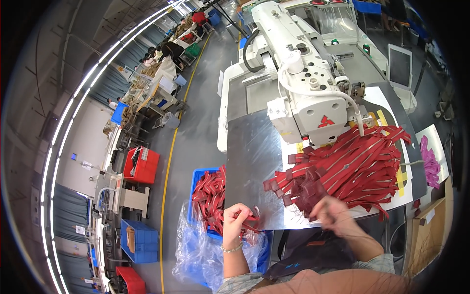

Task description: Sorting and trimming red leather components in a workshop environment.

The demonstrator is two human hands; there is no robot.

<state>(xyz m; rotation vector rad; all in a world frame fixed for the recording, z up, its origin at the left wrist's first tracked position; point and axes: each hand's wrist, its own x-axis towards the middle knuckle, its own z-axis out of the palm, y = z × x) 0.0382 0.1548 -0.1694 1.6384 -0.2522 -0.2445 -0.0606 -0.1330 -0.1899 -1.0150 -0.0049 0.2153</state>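
A heap of red fabric straps (362,164) with pale edges lies on the plate under the white industrial sewing machine (313,73). At its near left end, darker red square tabs (306,188) bunch together. My left hand (235,219) is closed around a red strap (253,218), just off the plate's front left edge and above the blue crate (198,174) of red straps. Close to the tabs at the heap's near side is my right hand (333,211). Its fingers are curled and somewhat blurred; what they pinch, if anything, is hidden.
Clear plastic sheeting (196,255) hangs by the crate. Pinkish-purple strips (429,164) lie on a side surface at right, above a cardboard box (428,230). Across the aisle stand red bins (147,166), a blue bin (142,242) and workbenches with people farther off.
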